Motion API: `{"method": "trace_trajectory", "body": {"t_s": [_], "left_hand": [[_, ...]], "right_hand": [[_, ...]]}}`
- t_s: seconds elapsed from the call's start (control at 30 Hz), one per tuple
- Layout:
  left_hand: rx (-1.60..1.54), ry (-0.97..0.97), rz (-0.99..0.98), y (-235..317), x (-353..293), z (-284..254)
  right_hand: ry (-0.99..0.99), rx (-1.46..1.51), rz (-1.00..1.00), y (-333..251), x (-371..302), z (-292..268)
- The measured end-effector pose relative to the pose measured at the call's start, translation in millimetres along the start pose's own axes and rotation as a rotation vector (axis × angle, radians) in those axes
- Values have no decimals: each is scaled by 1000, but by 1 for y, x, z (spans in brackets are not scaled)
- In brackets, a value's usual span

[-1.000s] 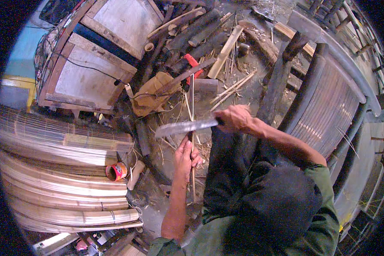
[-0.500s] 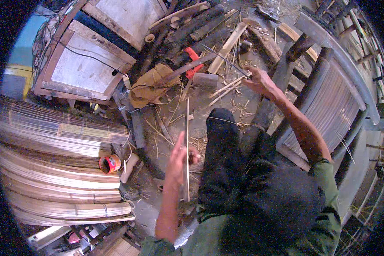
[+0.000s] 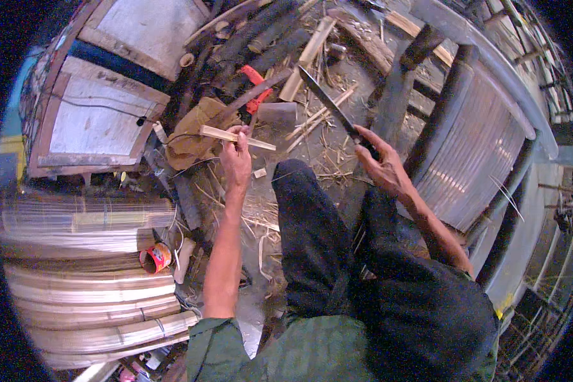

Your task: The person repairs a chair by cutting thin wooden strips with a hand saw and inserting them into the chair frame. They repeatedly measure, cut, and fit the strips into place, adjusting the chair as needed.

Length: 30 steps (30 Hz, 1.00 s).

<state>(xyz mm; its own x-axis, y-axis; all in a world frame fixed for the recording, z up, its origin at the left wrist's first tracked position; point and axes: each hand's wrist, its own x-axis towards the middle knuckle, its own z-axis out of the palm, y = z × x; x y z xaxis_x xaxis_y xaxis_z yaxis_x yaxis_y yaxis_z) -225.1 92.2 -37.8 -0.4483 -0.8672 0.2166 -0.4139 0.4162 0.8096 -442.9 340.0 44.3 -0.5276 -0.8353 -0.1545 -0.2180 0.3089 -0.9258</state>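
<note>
Raised ahead of me, my left hand (image 3: 237, 160) pinches a short, flat strip of pale split bamboo or wood (image 3: 261, 145) between thumb and fingers. The strip lies roughly level, slanting down a little to the right. My right hand (image 3: 385, 167) is wrapped around the dark handle of a long knife (image 3: 328, 100). Its blade points up and to the left, apart from the strip. Beyond the left hand are a red-handled saw (image 3: 256, 89) and a brown cloth or sack (image 3: 194, 137); part of the saw is hidden.
Bundled bamboo slats (image 3: 102, 283) lie at the left, with an orange-red tin (image 3: 156, 258) on them. A slatted bench (image 3: 471, 149) stands at the right. Logs (image 3: 235, 57) and shavings (image 3: 328, 153) litter the floor. White-panelled doors (image 3: 102, 118) stand at the upper left.
My left hand has moved up and away from my body and now holds the short strip crosswise. My right hand has come down closer, and the knife blade shows broader.
</note>
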Motion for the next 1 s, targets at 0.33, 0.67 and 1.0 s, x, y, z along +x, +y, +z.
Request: {"method": "trace_trajectory", "body": {"t_s": [0.33, 0.67, 1.0], "left_hand": [[-103, -80, -230, -14, -16, 72], [-113, -136, -45, -68, -27, 95], [-228, -99, 200, 7, -24, 85]], "right_hand": [[-30, 77, 85, 3, -18, 21], [-30, 62, 38, 10, -22, 40], [-10, 108, 68, 7, -18, 59]]}}
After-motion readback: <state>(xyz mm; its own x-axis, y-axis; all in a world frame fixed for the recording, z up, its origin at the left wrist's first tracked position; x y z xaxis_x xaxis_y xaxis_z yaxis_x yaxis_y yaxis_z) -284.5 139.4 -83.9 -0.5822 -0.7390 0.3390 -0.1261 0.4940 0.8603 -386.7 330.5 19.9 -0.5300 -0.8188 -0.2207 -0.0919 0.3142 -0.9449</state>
